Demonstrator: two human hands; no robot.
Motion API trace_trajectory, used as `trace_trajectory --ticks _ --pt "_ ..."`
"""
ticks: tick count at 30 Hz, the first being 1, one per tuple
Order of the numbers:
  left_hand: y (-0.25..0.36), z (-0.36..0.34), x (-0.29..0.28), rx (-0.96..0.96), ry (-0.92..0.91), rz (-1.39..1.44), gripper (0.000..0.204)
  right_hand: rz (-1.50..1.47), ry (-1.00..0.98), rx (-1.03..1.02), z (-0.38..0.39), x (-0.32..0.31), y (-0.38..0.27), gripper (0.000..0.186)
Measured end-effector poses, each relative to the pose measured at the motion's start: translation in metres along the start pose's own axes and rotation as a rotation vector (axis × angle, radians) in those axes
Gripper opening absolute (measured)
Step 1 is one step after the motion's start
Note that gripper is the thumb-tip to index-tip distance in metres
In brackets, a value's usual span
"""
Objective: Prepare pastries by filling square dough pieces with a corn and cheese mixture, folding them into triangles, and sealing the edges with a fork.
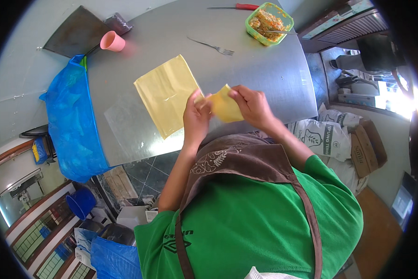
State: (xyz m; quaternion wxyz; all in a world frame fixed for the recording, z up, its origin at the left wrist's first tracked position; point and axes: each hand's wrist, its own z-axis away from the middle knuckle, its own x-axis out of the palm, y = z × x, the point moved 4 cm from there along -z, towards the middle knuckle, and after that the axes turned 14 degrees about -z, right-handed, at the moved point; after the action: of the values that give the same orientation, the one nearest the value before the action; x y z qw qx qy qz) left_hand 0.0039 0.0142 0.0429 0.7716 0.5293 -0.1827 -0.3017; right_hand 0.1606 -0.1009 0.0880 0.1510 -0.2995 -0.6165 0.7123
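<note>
Between my two hands, above the table's near edge, hangs a thin yellow dough wrapper (227, 109). My right hand (253, 106) pinches its upper right corner. The closed fingers of my left hand (196, 117) grip its left edge, slightly blurred. Just left of and beyond my left hand, a larger yellow rectangular sheet or stack of wrappers (165, 95) lies flat on the metal table (283, 79). A fork (213, 46) rests farther back. At the far right stands a green plastic container (250, 30) of orange-flecked filling (268, 23), with a utensil handle sticking out.
A red-handled knife (246, 6) lies at the back edge. A pink cup (112, 41) stands at the far left, near a dark board (76, 30). Blue plastic (74, 125) drapes the left edge. White sacks (320, 137) and a cardboard box (367, 149) sit at right.
</note>
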Motion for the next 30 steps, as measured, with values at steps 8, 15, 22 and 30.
trace_trajectory --ticks 8,15,22,30 --pt "0.043 0.002 0.01 0.412 -0.563 -0.484 0.042 0.204 -0.507 -0.398 0.0 -0.019 -0.046 0.029" --pt "-0.005 -0.002 0.023 -0.041 -0.477 -0.115 0.031 -0.815 -0.076 0.714 0.02 0.005 0.072 0.053" --pt "-0.007 -0.021 0.025 0.163 -0.003 -0.262 0.042 -0.077 0.233 0.274 0.013 0.01 0.057 0.048" --pt "0.015 -0.038 0.06 0.188 0.17 -0.507 0.053 -0.027 0.445 0.188 0.005 -0.024 0.038 0.046"
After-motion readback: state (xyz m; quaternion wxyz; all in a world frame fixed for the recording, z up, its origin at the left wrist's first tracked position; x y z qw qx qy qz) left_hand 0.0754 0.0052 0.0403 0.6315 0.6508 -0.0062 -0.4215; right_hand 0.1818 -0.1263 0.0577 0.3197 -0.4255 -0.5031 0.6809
